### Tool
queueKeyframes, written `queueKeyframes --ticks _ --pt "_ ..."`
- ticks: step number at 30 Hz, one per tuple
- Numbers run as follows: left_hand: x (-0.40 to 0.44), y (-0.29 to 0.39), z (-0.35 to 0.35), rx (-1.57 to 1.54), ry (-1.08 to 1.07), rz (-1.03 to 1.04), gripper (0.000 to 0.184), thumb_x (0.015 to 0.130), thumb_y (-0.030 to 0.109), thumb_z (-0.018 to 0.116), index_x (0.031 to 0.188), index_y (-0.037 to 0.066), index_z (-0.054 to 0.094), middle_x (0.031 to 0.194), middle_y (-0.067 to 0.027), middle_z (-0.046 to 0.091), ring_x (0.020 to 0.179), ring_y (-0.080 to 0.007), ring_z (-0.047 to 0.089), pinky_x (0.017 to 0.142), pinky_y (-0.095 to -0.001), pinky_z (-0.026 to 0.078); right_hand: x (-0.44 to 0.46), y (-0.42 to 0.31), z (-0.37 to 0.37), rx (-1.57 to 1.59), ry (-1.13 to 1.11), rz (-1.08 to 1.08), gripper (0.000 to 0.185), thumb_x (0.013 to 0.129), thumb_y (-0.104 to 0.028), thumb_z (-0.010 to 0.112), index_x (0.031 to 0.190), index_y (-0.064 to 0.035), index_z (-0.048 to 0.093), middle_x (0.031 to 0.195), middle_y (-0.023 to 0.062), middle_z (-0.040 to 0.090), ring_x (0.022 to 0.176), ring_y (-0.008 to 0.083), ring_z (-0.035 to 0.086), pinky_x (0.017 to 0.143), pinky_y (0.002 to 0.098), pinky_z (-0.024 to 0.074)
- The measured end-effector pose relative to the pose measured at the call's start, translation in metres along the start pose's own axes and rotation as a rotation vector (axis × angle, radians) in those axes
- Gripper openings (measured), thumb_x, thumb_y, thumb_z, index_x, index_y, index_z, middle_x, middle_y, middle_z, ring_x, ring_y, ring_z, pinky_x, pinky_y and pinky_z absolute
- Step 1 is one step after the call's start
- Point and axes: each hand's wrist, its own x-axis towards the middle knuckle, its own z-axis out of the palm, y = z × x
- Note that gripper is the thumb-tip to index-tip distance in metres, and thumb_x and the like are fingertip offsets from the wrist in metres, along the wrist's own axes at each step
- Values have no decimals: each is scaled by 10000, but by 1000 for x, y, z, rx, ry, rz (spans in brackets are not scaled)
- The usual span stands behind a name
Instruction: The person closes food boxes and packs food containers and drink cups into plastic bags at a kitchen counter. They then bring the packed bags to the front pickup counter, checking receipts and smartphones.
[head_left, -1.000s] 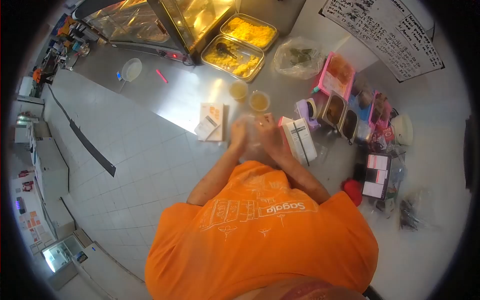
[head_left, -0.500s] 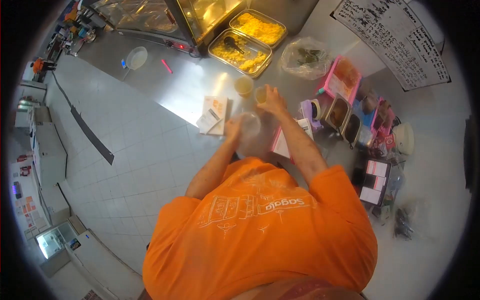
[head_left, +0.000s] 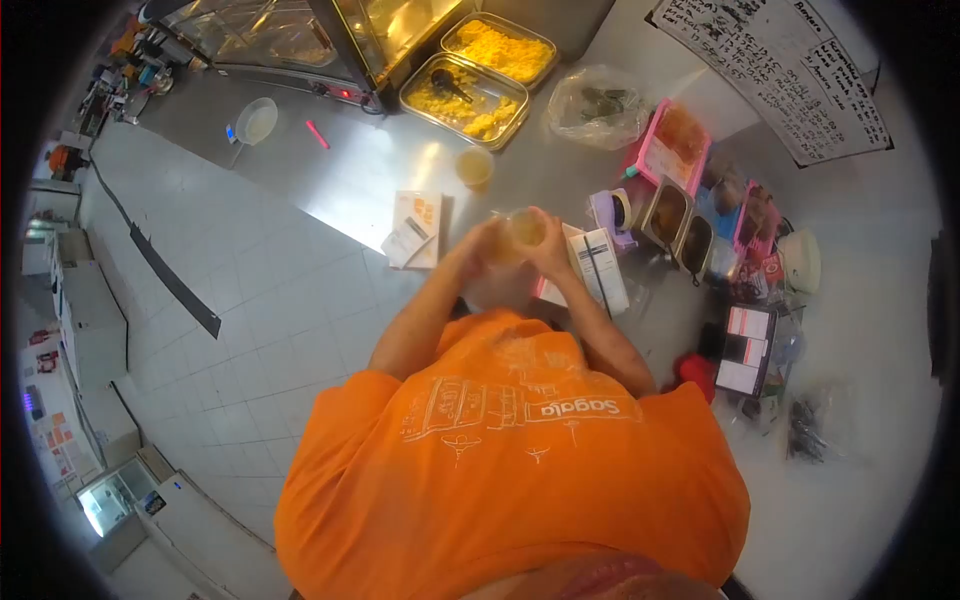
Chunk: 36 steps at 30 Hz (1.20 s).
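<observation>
My right hand is wrapped round a small clear cup of yellowish-green contents, close in front of my body. Beside it my left hand has closed fingers on a clear plastic bag, which hangs below both hands. The cup is at the bag's top; I cannot tell whether it is inside. A second cup with similar contents stands on the steel counter beyond my hands. Left of my left hand lies a white box with orange print and a paper slip on it.
Two steel trays of yellow food stand at the back beside a glass warmer cabinet. On the right are a clear bag of green leaves, a pink container, dark-filled steel pans and a strapped white box. A bowl sits far left.
My right hand has brought the small cup from the counter toward my body, up to the plastic bag in my left hand. The two hands are now together. The view has shifted slightly.
</observation>
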Motion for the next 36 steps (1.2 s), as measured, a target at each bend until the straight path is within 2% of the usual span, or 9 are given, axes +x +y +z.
queueKeyframes --ticks 6,10,15,18,24,27,32,34,36 --pt "38 -10 -32 29 -85 -130 447 947 441 525 1271 134 561 1189 -111 595 1026 -272 604 800 -427 529 -22 -16 33 -141 -36 31 983 553 -263 871 1392 -90 390 1305 221 399 1214 395 437 1006 458 405" --pt "57 -33 -58 -24 69 202 483 926 409 573 1302 110 526 1193 -119 591 1015 -268 606 784 -384 529 -31 -13 48 -284 -89 78 938 631 -345 851 1389 -76 369 1315 219 378 1196 398 440 999 462 409" --pt "0 -55 -58 -177 182 52 452 913 374 627 1251 84 545 1146 -95 590 1045 -241 586 863 -362 530 0 41 66 -51 182 297 659 804 -399 756 1294 -34 510 1121 213 567 1091 363 555 931 479 460" --pt "-16 -88 -57 -198 108 43 426 917 329 655 1231 60 549 1161 -73 585 1086 -207 559 881 -343 519 36 65 45 235 -386 796 418 886 -341 675 1150 -19 648 897 178 680 856 344 665 770 452 519" --pt "-18 -85 -61 442 375 394 246 918 253 665 942 10 701 832 -69 707 702 -216 656 679 -315 527 26 43 35 -137 68 -44 227 918 -233 627 888 -24 710 707 94 681 682 214 658 632 359 505" --pt "-62 -50 -30 869 550 624 260 899 230 658 838 -17 717 697 -130 698 596 -264 661 612 -359 522 17 24 28 -205 142 -112 231 942 -208 600 856 -4 662 708 75 661 664 152 620 600 313 482" --pt "-105 -10 3 1259 642 798 238 871 202 633 900 -19 714 745 -233 672 648 -354 670 622 -410 528 8 74 48 378 10 251 169 953 -241 621 900 -82 594 720 -2 561 634 95 520 560 260 432" --pt "-99 -3 3 1128 668 1038 256 855 189 622 984 -22 689 762 -255 666 674 -371 669 635 -421 531 5 52 37 360 26 285 247 941 -321 631 967 -77 606 815 19 609 732 137 579 635 324 472" --pt "-111 10 20 898 522 923 224 895 64 594 1112 66 649 836 -140 698 783 -260 700 705 -373 541 -1 -9 11 593 -28 299 226 924 -169 667 1097 -101 538 843 40 600 691 90 554 563 236 442"
